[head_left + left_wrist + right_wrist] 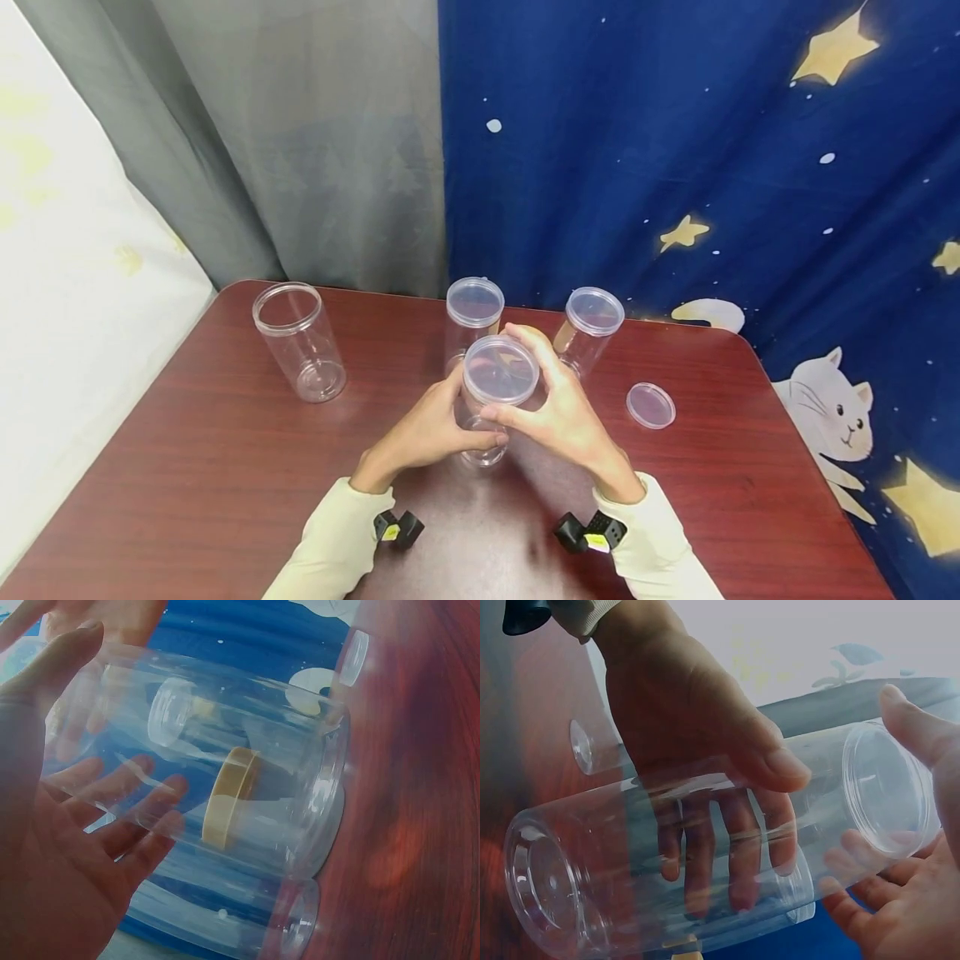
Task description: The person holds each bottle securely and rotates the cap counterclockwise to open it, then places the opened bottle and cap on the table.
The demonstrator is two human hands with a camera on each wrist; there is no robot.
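Note:
A tall clear plastic jar (483, 456) with a translucent lid (501, 371) on its top stands between the two hands. My left hand (423, 427) holds the jar around its middle, the thumb across the near side and the fingers behind, visible through the clear wall. My right hand (566, 412) grips the upper end, thumb on the near side and fingers reaching past the lid's rim. In the right wrist view, the jar (611, 862) shows nothing inside. Through the jar in the left wrist view, a tan band (231, 796) shows behind the left fingertips.
Two lidded clear jars, a middle one (475, 304) and a right one (595, 312), stand behind the hands. An open jar (322, 379) is at the back left. One loose lid (651, 406) lies flat at the right on the reddish-brown table (735, 467). Curtains (600, 150) hang behind.

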